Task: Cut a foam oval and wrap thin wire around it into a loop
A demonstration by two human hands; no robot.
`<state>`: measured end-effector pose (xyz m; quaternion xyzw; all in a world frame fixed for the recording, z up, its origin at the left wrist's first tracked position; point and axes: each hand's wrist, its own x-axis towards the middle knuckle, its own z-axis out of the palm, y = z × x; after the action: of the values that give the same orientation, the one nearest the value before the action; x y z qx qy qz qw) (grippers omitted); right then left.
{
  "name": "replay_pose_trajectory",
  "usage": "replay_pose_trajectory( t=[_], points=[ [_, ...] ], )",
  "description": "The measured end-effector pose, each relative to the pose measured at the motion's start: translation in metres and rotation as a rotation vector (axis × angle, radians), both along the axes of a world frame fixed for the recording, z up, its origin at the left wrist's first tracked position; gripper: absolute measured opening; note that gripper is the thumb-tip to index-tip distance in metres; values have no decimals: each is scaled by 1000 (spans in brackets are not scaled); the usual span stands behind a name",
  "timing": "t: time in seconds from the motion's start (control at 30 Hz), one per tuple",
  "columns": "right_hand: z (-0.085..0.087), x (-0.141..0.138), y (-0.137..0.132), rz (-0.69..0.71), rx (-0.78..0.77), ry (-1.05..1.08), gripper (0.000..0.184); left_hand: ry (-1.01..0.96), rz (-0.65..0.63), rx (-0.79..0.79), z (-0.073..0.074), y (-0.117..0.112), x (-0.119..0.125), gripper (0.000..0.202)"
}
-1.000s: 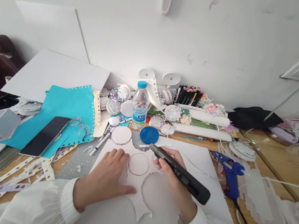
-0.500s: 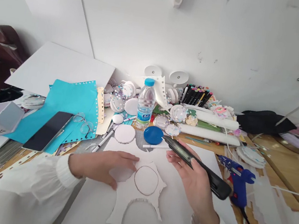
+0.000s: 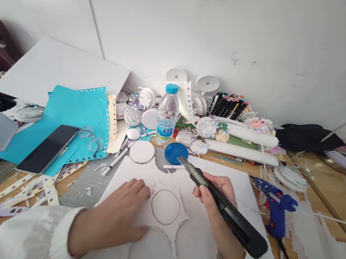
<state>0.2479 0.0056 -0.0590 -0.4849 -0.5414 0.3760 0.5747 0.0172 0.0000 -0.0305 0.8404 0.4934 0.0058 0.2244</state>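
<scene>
In my right hand [image 3: 218, 202] is a black utility knife [image 3: 223, 207], wrapped by the fingers, its blade out and pointing up and left toward a blue round lid [image 3: 176, 153]. The knife is raised above the work surface. My left hand [image 3: 119, 206] lies palm down on the left side of a white foam board offcut [image 3: 173, 228], thumb apart from the fingers. The offcut has scalloped cut edges and a drawn circle [image 3: 165, 207] in its middle. Beneath it lies a larger white board [image 3: 199, 256]. A cut white disc [image 3: 142, 152] rests at that board's far edge.
A water bottle [image 3: 167, 115] stands behind the lid. On the left are a phone [image 3: 48, 148], glasses [image 3: 92, 138] and turquoise sheets [image 3: 74, 107]. A blue glue gun [image 3: 275, 205] with a cord lies on the right. Markers [image 3: 229, 107] and decorated discs line the wall.
My left hand has come nearer and settled flat over the offcut's left side. The knife has turned, with its handle end lower and closer. The view has shifted slightly.
</scene>
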Motion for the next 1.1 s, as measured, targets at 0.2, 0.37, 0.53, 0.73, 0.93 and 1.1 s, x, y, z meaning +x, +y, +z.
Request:
replay_pose_trajectory(
  t=[0.2,0.37,0.53,0.73,0.93,1.1],
  points=[
    [4,-13,-13,156,12,44,33,-147,16,-171,19,24,-18,44],
    [-5,-28,-27,228,26,-13,27,-379,-18,-334,16,42,-17,47],
    [-16,-41,-20,190,-66,19,26,-790,425,-498,-8,54,-11,52],
    [-13,-42,-19,133,-73,58,24,-963,530,-842,-6,49,-16,39],
    [-9,-32,-22,93,-119,-8,18,-978,400,-995,-14,44,-22,37],
    [-8,-33,-21,170,-155,-110,14,-963,265,-940,-14,42,-18,37]
  ],
)
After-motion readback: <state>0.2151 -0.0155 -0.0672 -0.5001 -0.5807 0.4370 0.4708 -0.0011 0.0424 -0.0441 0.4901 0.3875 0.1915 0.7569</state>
